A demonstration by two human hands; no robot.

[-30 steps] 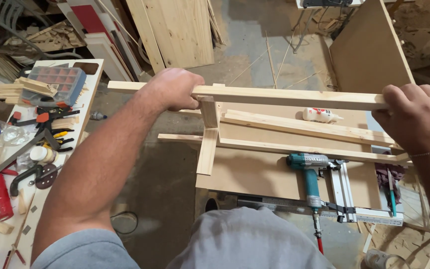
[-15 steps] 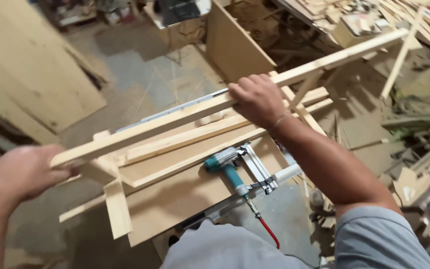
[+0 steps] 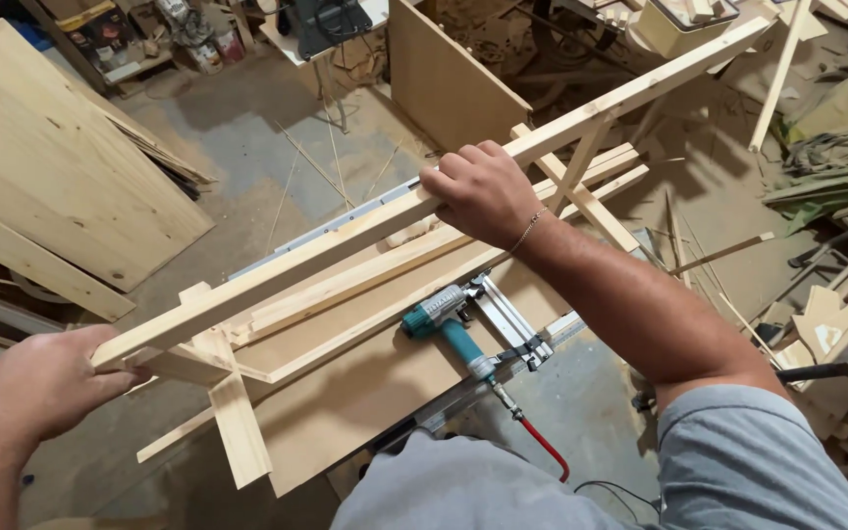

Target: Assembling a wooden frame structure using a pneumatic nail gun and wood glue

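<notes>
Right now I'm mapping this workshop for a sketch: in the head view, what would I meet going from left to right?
Leaning wood panel → left hand → teal nail gun → right hand → pile of wood scraps.

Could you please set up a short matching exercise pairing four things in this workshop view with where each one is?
1. long pale wooden slat frame
2. teal nail gun with red hose
3. large pale plywood sheet
4. left hand

a. lying on the bench board
b. leaning at far left
c. gripping the frame's near end
d. held by both hands

Pairs: 1-d, 2-a, 3-b, 4-c
</notes>
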